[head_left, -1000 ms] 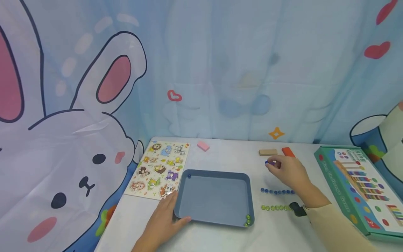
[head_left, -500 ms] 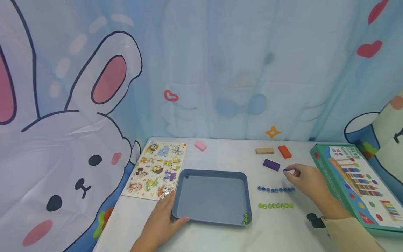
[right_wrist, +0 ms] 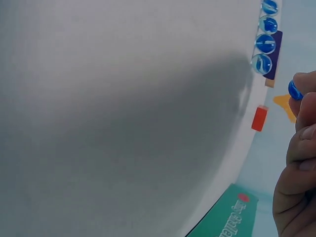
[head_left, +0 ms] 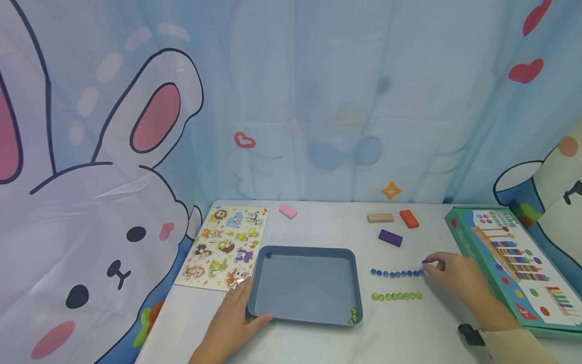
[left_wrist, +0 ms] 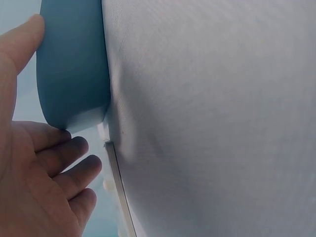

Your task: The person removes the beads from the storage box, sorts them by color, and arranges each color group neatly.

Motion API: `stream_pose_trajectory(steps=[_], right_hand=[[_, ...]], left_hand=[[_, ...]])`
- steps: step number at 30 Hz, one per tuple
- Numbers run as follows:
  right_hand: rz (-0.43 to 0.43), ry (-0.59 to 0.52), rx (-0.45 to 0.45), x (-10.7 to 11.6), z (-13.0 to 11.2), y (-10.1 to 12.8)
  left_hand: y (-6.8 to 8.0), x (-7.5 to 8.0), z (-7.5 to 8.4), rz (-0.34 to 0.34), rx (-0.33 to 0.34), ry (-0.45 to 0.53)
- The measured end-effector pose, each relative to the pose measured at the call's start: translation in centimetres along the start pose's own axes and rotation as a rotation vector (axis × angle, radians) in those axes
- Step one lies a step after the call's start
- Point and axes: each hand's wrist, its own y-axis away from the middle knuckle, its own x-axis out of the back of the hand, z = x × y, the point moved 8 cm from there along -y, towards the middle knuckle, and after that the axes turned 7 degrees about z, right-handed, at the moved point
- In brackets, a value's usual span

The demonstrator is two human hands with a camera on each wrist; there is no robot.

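My right hand (head_left: 458, 277) pinches a blue marble (right_wrist: 295, 90) between thumb and fingertips, at the right end of a row of blue marbles (head_left: 397, 274). Swirls show inside the clear glass of the row's marbles in the right wrist view. Nearer to me lies a parallel row of green marbles (head_left: 394, 297). My left hand (head_left: 231, 319) lies at the near left corner of a grey-blue tray (head_left: 305, 247), its thumb by the near rim and fingers extended along the left side. Inside the tray are one blue marble (head_left: 269, 256) and several green marbles (head_left: 353, 314).
An animal puzzle board (head_left: 225, 245) lies left of the tray. Behind the rows are a purple block (head_left: 390, 237), a wooden block (head_left: 380, 218) and an orange-red block (head_left: 409, 219). A pink block (head_left: 288, 211) lies at the back. A green game box (head_left: 514, 273) stands on the right.
My right hand has moved right and toward me with the blue marble, from over the purple block to the end of the blue row. My left hand has stayed at the tray.
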Motion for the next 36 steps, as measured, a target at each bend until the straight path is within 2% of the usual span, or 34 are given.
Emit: stream_pose_trajectory(steps=[7,17,26,31,33,36], right_hand=[[-0.041,0.015,0.001,-0.7,1.0,0.5],[-0.103,0.034,-0.005,-1.6,1.7,0.7],[-0.093,0.050,0.025,-2.0,1.8,0.4],[-0.089,0.037,0.002,-1.7,1.9,0.3],[-0.072,0.016,-0.012,-1.1,1.7,0.3],[0.007,-0.002,0.002,0.1,1.0,0.2]], left_hand=[[0.1,0.0,0.0,0.007,-0.009,-0.008],[0.0,-0.5,-0.4,-0.016,0.009,-0.012],[0.0,-0.4,-0.3,-0.021,0.010,-0.015],[-0.1,-0.4,-0.3,-0.022,0.013,-0.011],[-0.1,-0.4,-0.3,-0.022,0.014,-0.010],[-0.1,-0.4,-0.3,-0.023,0.014,-0.011]])
